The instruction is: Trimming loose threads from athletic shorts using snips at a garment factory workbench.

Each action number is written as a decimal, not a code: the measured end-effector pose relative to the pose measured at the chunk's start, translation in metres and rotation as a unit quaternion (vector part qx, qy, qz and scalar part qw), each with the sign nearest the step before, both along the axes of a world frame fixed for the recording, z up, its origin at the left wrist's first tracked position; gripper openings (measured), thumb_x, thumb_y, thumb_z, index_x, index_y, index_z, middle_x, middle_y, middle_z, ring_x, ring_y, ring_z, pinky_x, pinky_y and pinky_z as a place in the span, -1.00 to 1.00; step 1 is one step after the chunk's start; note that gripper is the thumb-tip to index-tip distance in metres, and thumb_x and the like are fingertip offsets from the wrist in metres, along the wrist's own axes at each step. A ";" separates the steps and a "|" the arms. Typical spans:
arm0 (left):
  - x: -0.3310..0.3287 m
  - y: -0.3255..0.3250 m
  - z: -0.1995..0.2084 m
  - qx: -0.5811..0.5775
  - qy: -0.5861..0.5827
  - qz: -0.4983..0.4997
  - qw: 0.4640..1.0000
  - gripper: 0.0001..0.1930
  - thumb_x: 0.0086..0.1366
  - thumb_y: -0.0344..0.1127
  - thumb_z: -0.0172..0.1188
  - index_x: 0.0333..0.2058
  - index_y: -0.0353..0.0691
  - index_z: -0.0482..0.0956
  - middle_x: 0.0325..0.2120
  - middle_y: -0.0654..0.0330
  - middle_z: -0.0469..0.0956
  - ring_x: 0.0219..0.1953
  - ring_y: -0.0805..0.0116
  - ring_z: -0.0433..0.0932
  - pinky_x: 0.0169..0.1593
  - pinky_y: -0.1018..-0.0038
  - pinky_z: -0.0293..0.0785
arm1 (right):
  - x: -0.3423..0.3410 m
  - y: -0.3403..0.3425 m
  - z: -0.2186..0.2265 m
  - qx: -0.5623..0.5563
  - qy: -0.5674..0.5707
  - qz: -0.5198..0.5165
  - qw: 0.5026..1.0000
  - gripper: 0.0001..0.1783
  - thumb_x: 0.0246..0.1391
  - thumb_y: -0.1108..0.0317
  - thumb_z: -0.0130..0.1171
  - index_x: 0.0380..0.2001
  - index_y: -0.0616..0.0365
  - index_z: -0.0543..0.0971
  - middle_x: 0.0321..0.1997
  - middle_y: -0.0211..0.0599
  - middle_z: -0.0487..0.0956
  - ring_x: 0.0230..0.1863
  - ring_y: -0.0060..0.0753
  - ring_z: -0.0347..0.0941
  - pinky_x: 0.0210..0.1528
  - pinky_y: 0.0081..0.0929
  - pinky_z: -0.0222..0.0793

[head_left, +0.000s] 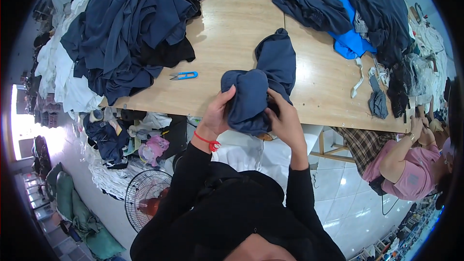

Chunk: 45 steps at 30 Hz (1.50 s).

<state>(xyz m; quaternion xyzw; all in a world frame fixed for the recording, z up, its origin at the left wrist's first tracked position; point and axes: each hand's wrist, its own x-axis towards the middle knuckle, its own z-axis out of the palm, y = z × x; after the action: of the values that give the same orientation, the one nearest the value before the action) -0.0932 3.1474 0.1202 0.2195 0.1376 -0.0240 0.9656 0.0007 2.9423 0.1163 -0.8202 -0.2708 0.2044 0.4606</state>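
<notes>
A dark navy garment (249, 96) is bunched between my two hands at the near edge of the wooden table (227, 34). One long narrow part of it, like a sleeve or trouser leg, stretches away over the tabletop. My left hand (217, 111) grips its left side, thumb on top, with a red string round the wrist. My right hand (285, 121) holds the right side, fingers curled over the cloth; some fingertips are hidden in the folds. Left of the garment lies a pair of blue-handled thread snips (184, 75), touched by neither hand.
A big heap of navy garments (130, 29) covers the table's left. More navy and bright blue clothing (353, 43) is piled at the right. Below left stand a floor fan (147, 200) and cloth scraps (104, 137). A person in a pink shirt (408, 169) sits at the right.
</notes>
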 end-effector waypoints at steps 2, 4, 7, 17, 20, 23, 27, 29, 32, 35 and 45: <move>-0.010 0.012 -0.014 -0.003 0.004 -0.005 1.000 -0.44 0.60 -0.11 0.08 0.37 -0.41 0.38 0.23 -0.06 0.58 0.24 0.15 0.62 0.35 0.20 0.54 | -0.004 -0.018 -0.001 0.093 0.070 -0.048 0.992 -0.48 0.36 0.56 0.19 0.36 0.11 0.54 0.27 -0.19 0.60 0.24 -0.31 0.56 0.17 -0.43 0.49; -0.013 0.010 -0.020 0.082 -0.010 0.004 0.997 -0.41 0.53 -0.16 0.16 0.37 -0.43 0.37 0.23 -0.08 0.57 0.22 0.13 0.63 0.34 0.23 0.54 | -0.008 -0.021 0.013 0.144 0.072 -0.085 0.983 -0.50 0.36 0.51 0.23 0.34 0.16 0.54 0.28 -0.18 0.59 0.19 -0.30 0.58 0.18 -0.43 0.48; -0.010 0.006 -0.011 0.159 -0.006 -0.041 0.986 -0.37 0.36 -0.30 0.34 0.34 -0.41 0.41 0.20 -0.01 0.60 0.17 0.21 0.64 0.29 0.31 0.56 | -0.009 -0.008 0.034 0.220 0.096 -0.085 0.967 -0.49 0.29 0.44 0.35 0.28 0.28 0.56 0.19 -0.20 0.66 0.14 -0.36 0.58 0.20 -0.46 0.45; -0.017 -0.005 -0.001 0.388 -0.003 -0.074 0.919 -0.39 0.22 -0.50 0.46 0.25 -0.41 0.50 0.09 0.11 0.67 0.10 0.37 0.63 0.25 0.40 0.53 | -0.040 0.000 0.039 0.165 -0.082 -0.163 0.969 -0.88 0.22 0.54 0.41 -0.21 0.35 0.70 -0.31 -0.38 0.61 -0.27 -0.57 0.47 -0.17 -0.61 0.36; -0.018 -0.008 0.001 0.389 -0.021 -0.063 0.919 -0.42 0.32 -0.48 0.39 0.29 -0.41 0.48 0.11 0.09 0.66 0.11 0.37 0.63 0.26 0.41 0.52 | -0.040 0.001 0.043 0.181 -0.076 -0.186 0.963 -0.91 0.21 0.54 0.41 -0.25 0.32 0.69 -0.37 -0.36 0.58 -0.34 -0.54 0.44 -0.24 -0.60 0.32; -0.019 0.000 -0.010 0.147 -0.004 -0.044 0.988 -0.46 0.37 -0.46 0.31 0.30 -0.42 0.47 0.11 0.07 0.66 0.12 0.31 0.65 0.27 0.37 0.53 | -0.034 0.001 0.039 0.212 0.003 -0.206 0.955 -0.92 0.26 0.50 0.38 -0.28 0.31 0.69 -0.38 -0.39 0.56 -0.35 -0.56 0.41 -0.26 -0.59 0.29; -0.014 0.000 0.006 0.179 -0.006 -0.063 0.982 -0.52 0.43 -0.47 0.26 0.28 -0.46 0.47 0.09 0.07 0.66 0.10 0.37 0.66 0.19 0.42 0.59 | -0.019 -0.006 0.038 0.200 0.003 -0.229 0.953 -0.88 0.34 0.44 0.33 -0.26 0.30 0.68 -0.35 -0.42 0.57 -0.32 -0.60 0.40 -0.20 -0.61 0.30; -0.013 -0.002 0.012 0.210 -0.010 -0.075 0.975 -0.53 0.43 -0.47 0.26 0.27 -0.46 0.48 0.08 0.08 0.67 0.08 0.40 0.67 0.17 0.45 0.61 | -0.012 -0.004 0.039 0.193 0.013 -0.241 0.951 -0.87 0.35 0.43 0.32 -0.24 0.31 0.67 -0.34 -0.41 0.59 -0.31 -0.60 0.41 -0.18 -0.61 0.32; -0.014 -0.003 0.005 0.246 0.002 -0.089 0.965 -0.56 0.46 -0.47 0.27 0.25 -0.46 0.50 0.06 0.10 0.67 0.04 0.43 0.67 0.13 0.48 0.63 | -0.001 -0.002 0.025 0.186 0.000 -0.246 0.951 -0.85 0.37 0.40 0.31 -0.22 0.31 0.66 -0.29 -0.36 0.64 -0.26 -0.56 0.46 -0.11 -0.59 0.38; -0.013 -0.008 0.010 0.215 0.019 -0.073 0.974 -0.58 0.48 -0.46 0.26 0.25 -0.45 0.51 0.03 0.11 0.68 0.02 0.44 0.68 0.12 0.49 0.64 | 0.003 0.001 0.014 0.174 -0.029 -0.245 0.953 -0.83 0.37 0.38 0.31 -0.22 0.31 0.66 -0.29 -0.33 0.64 -0.24 -0.53 0.49 -0.08 -0.55 0.41; -0.011 -0.012 0.015 0.187 0.031 -0.068 0.980 -0.52 0.48 -0.45 0.26 0.32 -0.39 0.44 0.03 0.08 0.69 0.05 0.41 0.68 0.15 0.42 0.66 | -0.006 -0.003 0.014 0.159 0.021 -0.254 0.954 -0.84 0.36 0.37 0.33 -0.16 0.27 0.68 -0.28 -0.30 0.67 -0.21 -0.48 0.52 -0.05 -0.51 0.43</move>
<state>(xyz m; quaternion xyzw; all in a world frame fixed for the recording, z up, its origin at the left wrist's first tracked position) -0.1046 3.1355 0.1347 0.4040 0.1541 -0.0699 0.8990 -0.0053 2.9396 0.1306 -0.7737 -0.0728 0.0520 0.6272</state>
